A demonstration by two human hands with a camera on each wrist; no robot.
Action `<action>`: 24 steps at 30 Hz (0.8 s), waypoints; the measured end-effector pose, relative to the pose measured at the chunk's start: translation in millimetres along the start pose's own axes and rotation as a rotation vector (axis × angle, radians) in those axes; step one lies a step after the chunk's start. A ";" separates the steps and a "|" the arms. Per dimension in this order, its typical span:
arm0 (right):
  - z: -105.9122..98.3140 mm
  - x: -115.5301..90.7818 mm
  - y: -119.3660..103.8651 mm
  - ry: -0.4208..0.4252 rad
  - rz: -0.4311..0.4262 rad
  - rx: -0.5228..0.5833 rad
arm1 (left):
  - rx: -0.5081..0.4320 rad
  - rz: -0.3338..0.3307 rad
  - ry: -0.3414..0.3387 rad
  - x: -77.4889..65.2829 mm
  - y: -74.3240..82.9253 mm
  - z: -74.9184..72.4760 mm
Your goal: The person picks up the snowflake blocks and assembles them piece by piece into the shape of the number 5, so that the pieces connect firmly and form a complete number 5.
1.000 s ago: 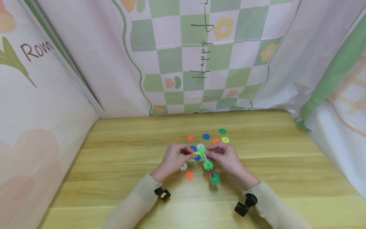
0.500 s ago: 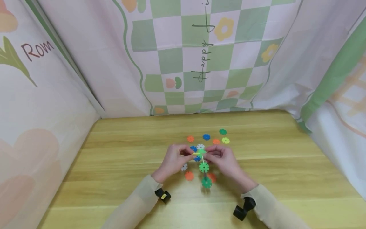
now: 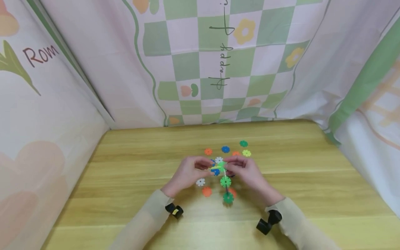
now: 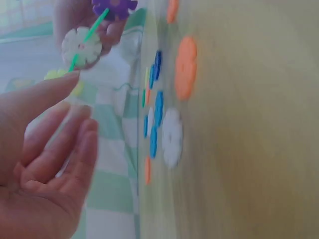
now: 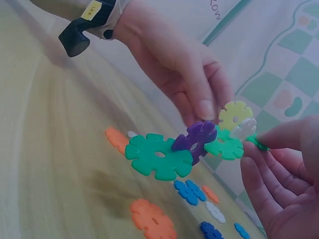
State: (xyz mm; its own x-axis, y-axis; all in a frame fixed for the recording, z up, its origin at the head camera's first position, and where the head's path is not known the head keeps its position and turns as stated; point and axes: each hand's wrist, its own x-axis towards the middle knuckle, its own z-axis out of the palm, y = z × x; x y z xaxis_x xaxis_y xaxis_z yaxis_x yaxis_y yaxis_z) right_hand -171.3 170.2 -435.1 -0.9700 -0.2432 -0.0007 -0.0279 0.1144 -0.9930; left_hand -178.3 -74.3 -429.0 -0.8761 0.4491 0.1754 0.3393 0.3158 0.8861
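Clearly, six round plastic discs with notched, petal-like rims are slotted together edge to edge, making a short zigzag chain (image 3: 222, 181). Its near end is a flat dark green disc (image 5: 144, 162), followed by a purple disc (image 5: 202, 133), then a light green disc (image 5: 232, 150), a small-looking white disc (image 5: 243, 128), a bright green disc (image 5: 259, 143) and, at the far end, a yellow disc (image 5: 231, 113). Neighbouring discs stand crosswise to each other, so from the head view the white and purple ones show only as thin edges.

The chain hangs in the air above the wood-grain table (image 3: 218, 231), its upper end between the two hands and its lower end slanting down toward the person. The right hand (image 3: 247, 170) pinches the bright green disc between thumb and fingers. The left hand (image 3: 190, 172) is loose, thumb and fingers parted, just beside the yellow disc; whether the thumb touches it cannot be told. Below and beyond lie loose notched discs, among them a white one (image 3: 198, 182) and an orange one (image 3: 206, 191).
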 end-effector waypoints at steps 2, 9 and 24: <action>-2.7 0.1 -1.3 0.008 0.001 -0.004 | 0.008 -0.025 -0.016 -2.0 -2.2 -5.5; -9.3 -0.4 -3.4 0.022 0.002 -0.003 | 0.143 -0.092 -0.104 -8.6 -15.3 -20.5; -11.3 -4.6 -5.7 0.021 -0.004 -0.004 | 0.300 -0.194 -0.200 -7.0 -22.3 -19.5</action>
State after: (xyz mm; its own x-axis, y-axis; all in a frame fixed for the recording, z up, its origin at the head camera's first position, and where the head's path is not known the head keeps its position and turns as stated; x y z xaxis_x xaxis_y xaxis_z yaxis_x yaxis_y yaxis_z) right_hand -169.4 181.6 -428.1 -0.9748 -0.2232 0.0054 -0.0324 0.1174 -0.9926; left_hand -186.5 -100.8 -441.6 -0.8599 0.5014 -0.0959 0.2849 0.6273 0.7248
